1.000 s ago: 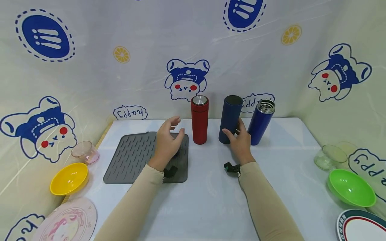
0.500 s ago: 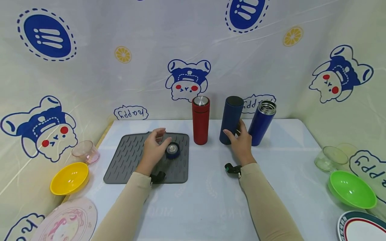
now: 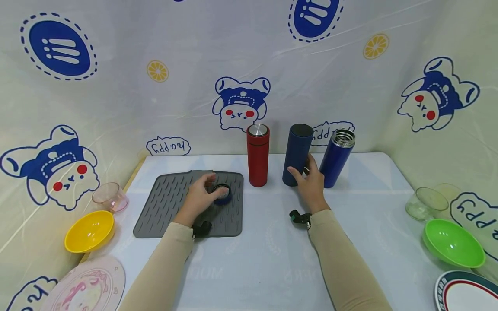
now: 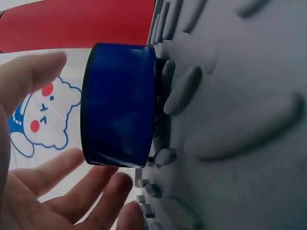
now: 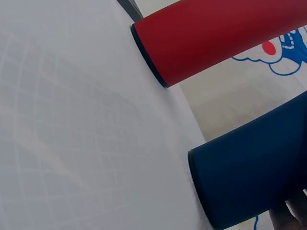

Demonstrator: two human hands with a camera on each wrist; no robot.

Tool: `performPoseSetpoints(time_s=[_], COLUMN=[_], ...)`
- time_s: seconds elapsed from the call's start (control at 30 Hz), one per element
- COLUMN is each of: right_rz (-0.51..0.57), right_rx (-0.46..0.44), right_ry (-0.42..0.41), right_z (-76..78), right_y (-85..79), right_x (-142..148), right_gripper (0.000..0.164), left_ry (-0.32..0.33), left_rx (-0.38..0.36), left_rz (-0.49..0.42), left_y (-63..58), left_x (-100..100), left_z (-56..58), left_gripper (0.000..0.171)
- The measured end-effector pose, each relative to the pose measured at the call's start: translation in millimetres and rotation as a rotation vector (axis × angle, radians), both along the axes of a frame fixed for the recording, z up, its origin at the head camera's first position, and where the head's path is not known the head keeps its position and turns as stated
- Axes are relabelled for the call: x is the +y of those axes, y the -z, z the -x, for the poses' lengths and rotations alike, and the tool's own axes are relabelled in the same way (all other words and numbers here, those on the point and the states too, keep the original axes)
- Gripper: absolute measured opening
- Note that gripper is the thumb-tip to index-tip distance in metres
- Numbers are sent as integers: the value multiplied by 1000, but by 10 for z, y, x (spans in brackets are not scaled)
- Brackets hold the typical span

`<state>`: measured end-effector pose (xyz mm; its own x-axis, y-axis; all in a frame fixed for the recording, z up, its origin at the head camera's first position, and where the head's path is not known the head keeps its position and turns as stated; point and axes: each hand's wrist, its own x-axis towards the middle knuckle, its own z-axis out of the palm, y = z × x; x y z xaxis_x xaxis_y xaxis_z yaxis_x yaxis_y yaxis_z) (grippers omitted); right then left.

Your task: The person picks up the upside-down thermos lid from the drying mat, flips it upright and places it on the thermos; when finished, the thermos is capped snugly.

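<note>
In the head view my left hand reaches around a dark blue bottle lid on the grey mat. The left wrist view shows the lid between spread thumb and fingers, thumb apart from its side, fingertips near its lower edge. My right hand grips the lower part of a navy thermos, thumb at its front and fingers round its right side. Right of it stands a blue thermos without a lid, its steel mouth bare. A red thermos with a steel-topped lid stands left of the navy one.
On the left are a pink glass, a yellow bowl and a pink plate. To the right sit a greenish glass, a green bowl and a rimmed plate. A printed curtain hangs behind the table.
My left hand has moved left and toward me, off the lid it was covering, then back in so its thumb overlaps the lid. The right hand stays at the navy thermos.
</note>
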<state>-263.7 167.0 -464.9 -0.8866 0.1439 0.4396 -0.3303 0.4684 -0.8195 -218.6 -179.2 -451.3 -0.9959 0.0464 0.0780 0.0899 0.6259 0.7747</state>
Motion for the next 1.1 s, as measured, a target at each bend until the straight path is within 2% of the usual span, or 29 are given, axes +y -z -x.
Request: performPoseSetpoints(time_s=[0.17, 0.33, 0.43, 0.67, 0.73, 0.93, 1.1], right_rz=[-3, -12, -12, 3, 1, -7, -23], right_rx=[-13, -18, -18, -21, 52, 408, 536], right_ry=[8, 10, 13, 46, 88, 232, 251], right_z=[-3, -1, 1, -25, -33, -98, -228], right_y=[-7, -19, -17, -31, -50, -230, -471], right_x=[-2, -3, -5, -25, -40, -115, -267], right_gripper=[81, 81, 81, 80, 77, 54, 38], left_ry=[60, 91, 87, 63, 69, 126, 188], left_rx=[-58, -36, -10, 52, 76, 133, 195], left_rz=[117, 191, 177, 104, 92, 61, 49], left_y=[29, 33, 12, -93, -143, -309, -429], left_x=[-13, -5, 18, 120, 159, 314, 462], left_z=[-2, -1, -9, -37, -51, -103, -129], left_gripper=[95, 82, 76, 75, 75, 78, 80])
